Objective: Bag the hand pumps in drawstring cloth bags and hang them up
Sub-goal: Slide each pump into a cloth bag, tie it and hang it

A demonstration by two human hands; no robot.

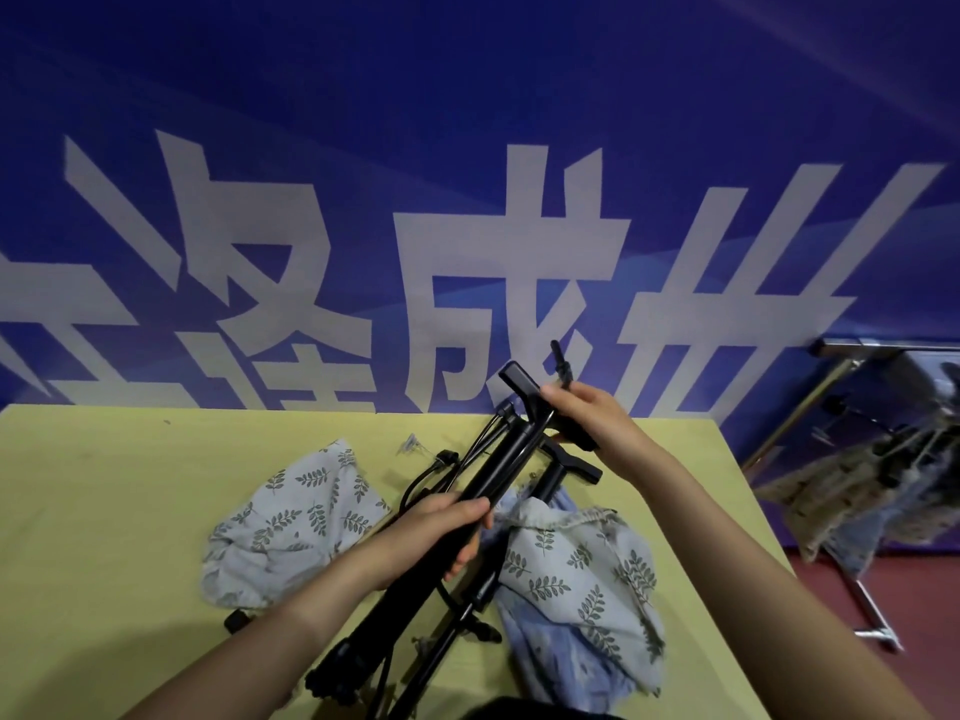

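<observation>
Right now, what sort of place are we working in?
Probably a makeshift packing station: a yellow table set against a blue banner with large white characters, and a metal rack of hanging bags to the right.

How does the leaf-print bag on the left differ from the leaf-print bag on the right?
The left leaf-print bag lies crumpled by itself on the yellow table; the right leaf-print bag lies on top of a blue cloth. The right bag's gathered drawstring edge shows, facing the pumps; no such edge is plain on the left bag. The right one reaches nearer the camera. Both are pale cloth with green leaf sprigs.
</observation>
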